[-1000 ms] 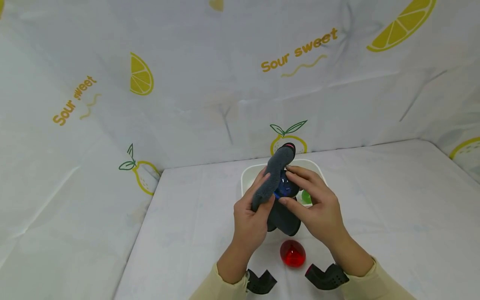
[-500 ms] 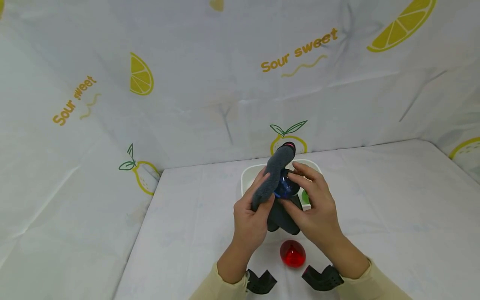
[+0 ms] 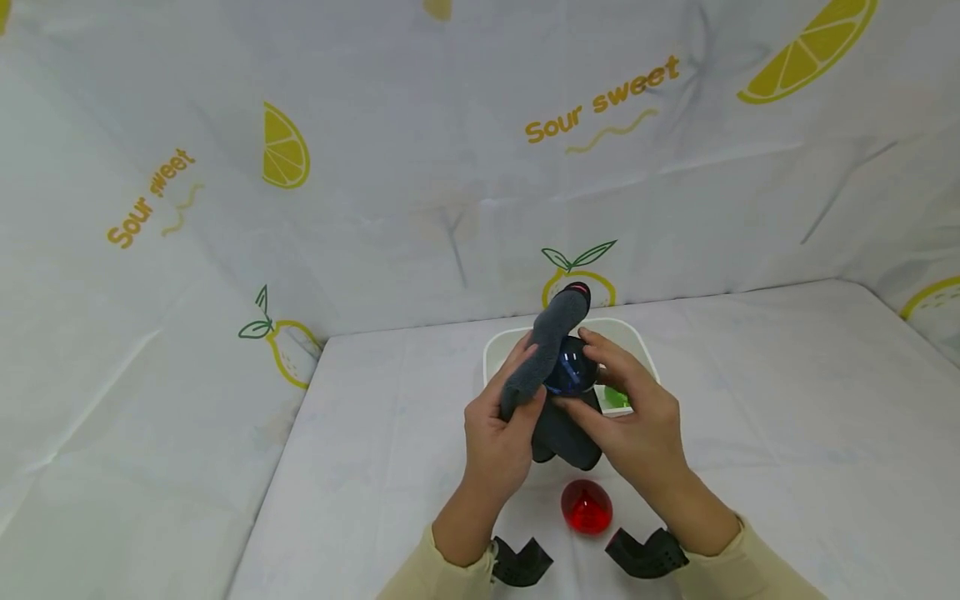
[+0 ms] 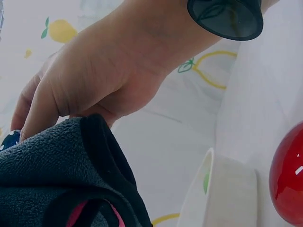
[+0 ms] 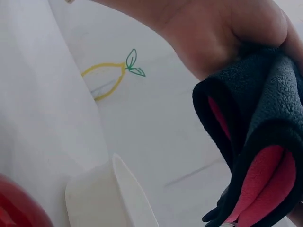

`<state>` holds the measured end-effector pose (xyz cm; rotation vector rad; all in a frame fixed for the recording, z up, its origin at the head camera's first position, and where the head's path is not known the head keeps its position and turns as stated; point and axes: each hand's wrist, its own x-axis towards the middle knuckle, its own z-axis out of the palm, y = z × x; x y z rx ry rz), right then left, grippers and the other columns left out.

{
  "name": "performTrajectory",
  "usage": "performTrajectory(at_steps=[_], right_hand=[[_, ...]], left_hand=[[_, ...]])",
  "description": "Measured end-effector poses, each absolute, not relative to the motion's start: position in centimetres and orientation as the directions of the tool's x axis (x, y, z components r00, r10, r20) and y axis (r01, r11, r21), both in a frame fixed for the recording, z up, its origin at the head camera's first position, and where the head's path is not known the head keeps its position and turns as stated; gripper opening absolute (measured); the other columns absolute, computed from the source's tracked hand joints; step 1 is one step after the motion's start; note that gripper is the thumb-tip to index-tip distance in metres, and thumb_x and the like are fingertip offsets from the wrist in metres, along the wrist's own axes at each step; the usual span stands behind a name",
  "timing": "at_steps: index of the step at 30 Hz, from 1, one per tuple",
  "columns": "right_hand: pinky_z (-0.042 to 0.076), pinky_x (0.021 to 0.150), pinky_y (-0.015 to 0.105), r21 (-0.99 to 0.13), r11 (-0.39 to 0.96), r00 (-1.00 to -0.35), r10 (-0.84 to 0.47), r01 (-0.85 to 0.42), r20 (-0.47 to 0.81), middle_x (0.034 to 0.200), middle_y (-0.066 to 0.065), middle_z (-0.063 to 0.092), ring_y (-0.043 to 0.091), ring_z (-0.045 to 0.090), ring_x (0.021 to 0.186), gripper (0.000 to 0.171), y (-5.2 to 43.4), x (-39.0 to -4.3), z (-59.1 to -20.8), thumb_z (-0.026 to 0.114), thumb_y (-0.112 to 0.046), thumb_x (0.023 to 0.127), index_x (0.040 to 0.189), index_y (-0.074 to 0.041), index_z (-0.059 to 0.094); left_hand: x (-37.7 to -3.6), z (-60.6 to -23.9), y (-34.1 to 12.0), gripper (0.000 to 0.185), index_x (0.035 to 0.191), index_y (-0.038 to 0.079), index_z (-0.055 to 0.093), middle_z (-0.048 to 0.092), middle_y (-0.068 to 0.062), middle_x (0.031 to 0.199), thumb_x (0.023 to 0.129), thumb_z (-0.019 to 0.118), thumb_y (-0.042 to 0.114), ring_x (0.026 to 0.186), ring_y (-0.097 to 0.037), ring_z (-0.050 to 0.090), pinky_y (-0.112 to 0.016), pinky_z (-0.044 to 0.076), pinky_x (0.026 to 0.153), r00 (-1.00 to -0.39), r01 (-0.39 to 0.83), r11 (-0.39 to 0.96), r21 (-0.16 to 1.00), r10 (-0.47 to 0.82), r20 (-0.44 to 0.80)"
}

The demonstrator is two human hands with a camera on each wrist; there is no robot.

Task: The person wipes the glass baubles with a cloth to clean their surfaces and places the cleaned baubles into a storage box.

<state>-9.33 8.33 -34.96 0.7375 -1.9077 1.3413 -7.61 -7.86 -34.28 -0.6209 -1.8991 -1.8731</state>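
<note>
My left hand (image 3: 498,437) grips a folded dark grey cloth (image 3: 551,342) with black edging. Its flap hangs below, and pink lining shows in the right wrist view. Against the cloth sits a shiny dark blue ball (image 3: 573,368), held up in front of me. My right hand (image 3: 641,417) pinches that ball, thumb underneath and fingers at its upper right side. The ball's left side is covered by the cloth. In the left wrist view the cloth (image 4: 52,156) fills the lower left, with only a sliver of blue showing beside the fingers.
A white plastic basin (image 3: 495,354) stands behind the hands, with a green item (image 3: 617,398) inside it. Nearer me, a glossy red ball (image 3: 587,508) lies on the white-covered table (image 3: 360,467). A lemon-print sheet (image 3: 390,167) hangs at the back.
The right hand's fingers lifted off the blue ball's top, spread, and settled again at its upper right. The left hand keeps hold of the cloth almost in place.
</note>
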Motion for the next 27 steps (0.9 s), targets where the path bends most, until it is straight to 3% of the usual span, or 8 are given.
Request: performTrajectory(at_steps=[6, 11, 13, 19, 21, 27], right_hand=[[0.048, 0.096, 0.017, -0.544, 0.309, -0.6, -0.125, -0.78, 0.79, 0.141, 0.015, 0.057, 0.013, 0.057, 0.127, 0.056, 8.3, -9.3, -34.7, 0.067, -0.04, 0.092, 0.13, 0.0, 0.061], [0.046, 0.101, 0.02, -0.561, 0.223, -0.599, -0.182, -0.797, 0.78, 0.139, 0.015, 0.058, 0.017, 0.055, 0.13, 0.041, 8.8, -9.6, -34.1, 0.073, -0.02, 0.09, 0.125, 0.0, 0.066], [0.047, 0.101, 0.02, -0.572, 0.21, -0.607, -0.179, -0.793, 0.775, 0.135, 0.014, 0.061, 0.014, 0.058, 0.126, 0.044, 9.0, -9.6, -33.9, 0.077, -0.015, 0.085, 0.125, -0.001, 0.066], [0.045, 0.104, 0.02, -0.559, 0.274, -0.608, -0.141, -0.783, 0.782, 0.133, 0.014, 0.061, 0.014, 0.058, 0.124, 0.057, 9.2, -9.6, -33.8, 0.075, -0.035, 0.086, 0.128, 0.001, 0.061], [0.044, 0.105, 0.02, -0.525, 0.306, -0.584, -0.142, -0.794, 0.799, 0.134, 0.018, 0.059, 0.018, 0.056, 0.126, 0.056, 9.2, -9.6, -33.8, 0.07, -0.041, 0.089, 0.124, 0.002, 0.062], [0.044, 0.102, 0.018, -0.392, 0.374, -0.477, -0.166, -0.84, 0.863, 0.129, 0.022, 0.061, 0.019, 0.059, 0.123, 0.047, 9.2, -9.9, -34.2, 0.063, -0.037, 0.095, 0.115, 0.005, 0.066]], left_hand=[[-7.8, -34.1, -8.2, 0.04, 0.139, 0.007, 0.056, 0.051, -0.004, 0.147, 0.099, 0.057, 0.007, 0.138, -0.021, 0.047, -0.036, 0.042, 0.109, -0.846, 0.533, -0.014, 0.846, 0.004, 0.533], [-7.9, -33.9, -8.5, 0.039, 0.138, 0.005, 0.056, 0.052, -0.005, 0.146, 0.099, 0.057, 0.01, 0.137, -0.02, 0.048, -0.035, 0.042, 0.11, -0.855, 0.518, -0.035, 0.855, -0.023, 0.517], [-7.9, -33.9, -8.5, 0.04, 0.138, 0.005, 0.056, 0.052, -0.004, 0.146, 0.099, 0.057, 0.011, 0.138, -0.02, 0.047, -0.036, 0.042, 0.11, -0.86, 0.51, -0.042, 0.859, -0.018, 0.509], [-7.8, -33.9, -8.3, 0.04, 0.139, 0.007, 0.056, 0.05, -0.002, 0.149, 0.099, 0.056, 0.009, 0.139, -0.018, 0.045, -0.036, 0.041, 0.11, -0.867, 0.497, -0.044, 0.866, 0.008, 0.498], [-7.7, -33.8, -8.2, 0.04, 0.139, 0.007, 0.056, 0.049, -0.002, 0.149, 0.099, 0.056, 0.009, 0.14, -0.019, 0.045, -0.036, 0.041, 0.11, -0.866, 0.5, -0.048, 0.865, 0.009, 0.501], [-7.6, -33.9, -8.1, 0.041, 0.14, 0.007, 0.055, 0.048, -0.001, 0.15, 0.099, 0.056, 0.007, 0.14, -0.019, 0.044, -0.037, 0.04, 0.111, -0.865, 0.499, -0.051, 0.865, 0.021, 0.501]])
